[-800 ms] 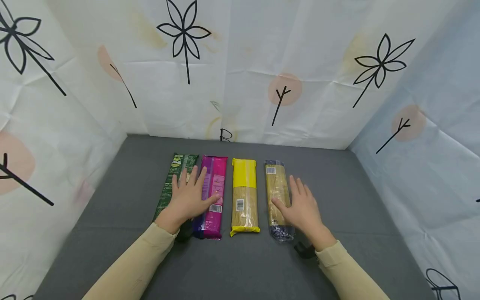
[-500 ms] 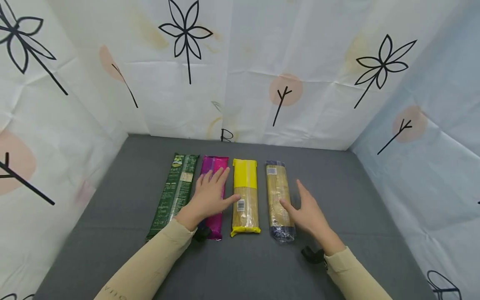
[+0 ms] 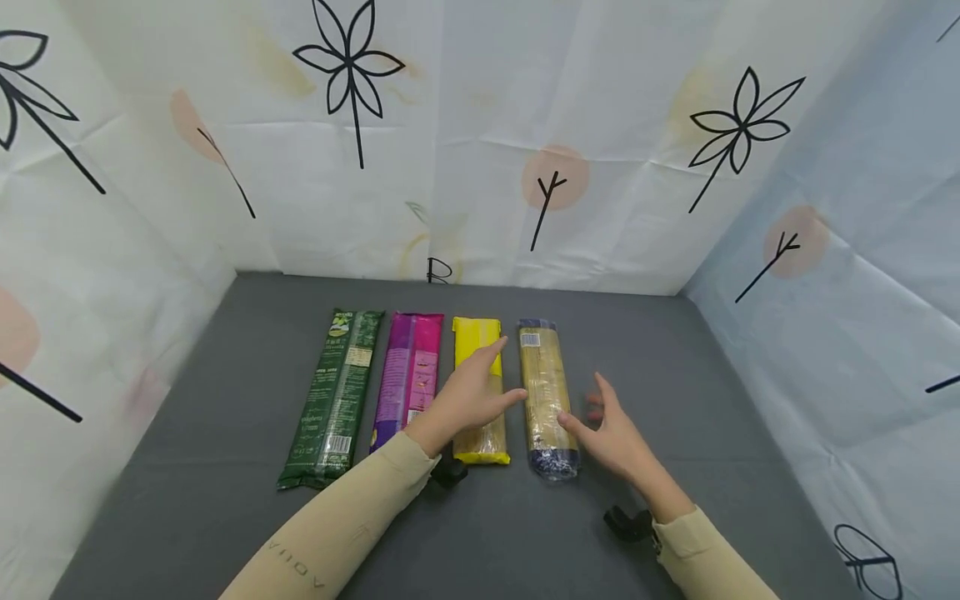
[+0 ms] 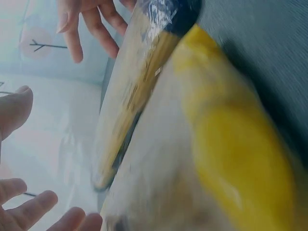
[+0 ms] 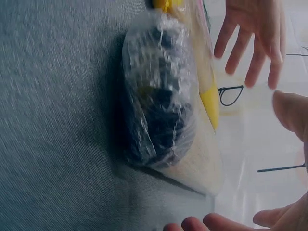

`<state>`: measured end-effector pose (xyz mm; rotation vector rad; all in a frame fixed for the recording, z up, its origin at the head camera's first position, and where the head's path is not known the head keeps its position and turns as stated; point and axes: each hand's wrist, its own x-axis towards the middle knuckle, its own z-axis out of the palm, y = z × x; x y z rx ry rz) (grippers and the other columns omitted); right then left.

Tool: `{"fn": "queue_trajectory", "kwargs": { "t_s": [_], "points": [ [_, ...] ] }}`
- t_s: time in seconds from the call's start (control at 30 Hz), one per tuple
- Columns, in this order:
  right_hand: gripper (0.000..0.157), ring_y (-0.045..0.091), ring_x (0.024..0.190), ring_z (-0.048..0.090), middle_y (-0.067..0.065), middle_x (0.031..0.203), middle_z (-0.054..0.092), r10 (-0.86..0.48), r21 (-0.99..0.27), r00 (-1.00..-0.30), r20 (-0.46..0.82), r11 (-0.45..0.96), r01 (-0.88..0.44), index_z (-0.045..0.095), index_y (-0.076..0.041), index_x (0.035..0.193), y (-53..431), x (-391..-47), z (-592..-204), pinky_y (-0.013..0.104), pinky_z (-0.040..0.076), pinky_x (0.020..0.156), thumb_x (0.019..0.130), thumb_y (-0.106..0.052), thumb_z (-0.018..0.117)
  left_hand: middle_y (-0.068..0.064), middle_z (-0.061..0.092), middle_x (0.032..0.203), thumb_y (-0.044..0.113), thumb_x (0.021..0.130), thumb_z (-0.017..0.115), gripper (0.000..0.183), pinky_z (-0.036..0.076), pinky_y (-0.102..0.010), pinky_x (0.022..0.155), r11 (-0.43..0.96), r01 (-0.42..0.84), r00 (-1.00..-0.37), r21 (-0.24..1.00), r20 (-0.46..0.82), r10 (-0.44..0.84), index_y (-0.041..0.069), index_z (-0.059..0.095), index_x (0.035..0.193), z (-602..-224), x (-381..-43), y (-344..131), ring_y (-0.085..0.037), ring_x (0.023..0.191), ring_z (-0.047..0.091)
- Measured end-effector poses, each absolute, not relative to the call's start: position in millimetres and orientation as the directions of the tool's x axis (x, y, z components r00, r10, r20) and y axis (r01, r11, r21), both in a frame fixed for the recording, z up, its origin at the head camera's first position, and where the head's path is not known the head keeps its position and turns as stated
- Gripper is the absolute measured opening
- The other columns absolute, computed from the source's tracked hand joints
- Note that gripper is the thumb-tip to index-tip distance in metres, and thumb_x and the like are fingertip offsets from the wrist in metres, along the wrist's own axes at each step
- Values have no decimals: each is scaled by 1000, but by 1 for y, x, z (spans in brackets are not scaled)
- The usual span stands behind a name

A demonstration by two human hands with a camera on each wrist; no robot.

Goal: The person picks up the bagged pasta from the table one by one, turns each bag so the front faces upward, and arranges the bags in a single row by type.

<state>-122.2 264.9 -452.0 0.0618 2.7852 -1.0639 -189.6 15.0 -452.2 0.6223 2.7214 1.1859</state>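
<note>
A clear pack of dried noodles with dark blue ends (image 3: pixel 543 367) lies rightmost in a row on the grey table. My right hand (image 3: pixel 617 437) is at its right side, fingers spread, thumb over its edge in the head view; contact cannot be told. Over the yellow noodle pack (image 3: pixel 471 333) hovers my left hand (image 3: pixel 467 398), fingers extended toward the blue-ended pack and hiding part of the yellow one. In the left wrist view the yellow end (image 4: pixel 240 159) is close and blurred. The right wrist view shows the crinkled blue end (image 5: pixel 163 96), with both hands apart above the packs.
Left of these lie a purple and pink pack (image 3: pixel 408 367), partly covered by my left forearm, and a dark green pack (image 3: pixel 333 400). White patterned cloth (image 3: pixel 480 150) walls in the grey table (image 3: pixel 600 308) at the back and sides.
My left hand has moved right, from over the green and pink packs to over the yellow one. My right hand has shifted slightly off to the right side of the blue-ended pack.
</note>
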Motion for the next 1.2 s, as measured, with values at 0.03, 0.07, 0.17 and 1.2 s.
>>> {"fn": "queue_trajectory", "kwargs": {
  "t_s": [0.03, 0.07, 0.17, 1.2],
  "points": [
    [102, 41, 124, 48, 24, 147, 36, -21, -668, -985, -174, 737, 102, -2, -16, 156, 264, -121, -453, 59, 44, 91, 88, -59, 61, -5, 30, 155, 54, 84, 69, 93, 33, -48, 108, 598, 314, -910, 738, 54, 411, 23, 19, 156, -453, -190, 19, -26, 138, 33],
    [101, 41, 122, 49, 24, 146, 37, -26, -677, -982, -185, 728, 108, -1, -15, 156, 264, -120, -453, 58, 45, 90, 88, -58, 62, -6, 30, 155, 53, 84, 70, 93, 33, -48, 107, 585, 305, -910, 751, 47, 412, 22, 20, 156, -454, -191, 23, -26, 138, 33],
    [101, 40, 118, 53, 25, 143, 40, -31, -701, -977, -212, 701, 130, 4, -12, 155, 261, -118, -454, 54, 48, 86, 87, -55, 64, -6, 28, 155, 46, 85, 72, 91, 35, -47, 106, 548, 267, -909, 792, 17, 417, 21, 20, 155, -457, -192, 33, -26, 137, 34],
    [90, 26, 91, 59, 19, 115, 55, -28, -695, -949, -314, 688, 210, 34, 4, 145, 250, -130, -466, 43, 50, 75, 80, -37, 80, -24, 43, 134, 27, 86, 75, 85, 52, -38, 82, 696, 82, -937, 714, -183, 297, 3, 26, 151, -473, -206, 90, -27, 98, 56]
  ]
}}
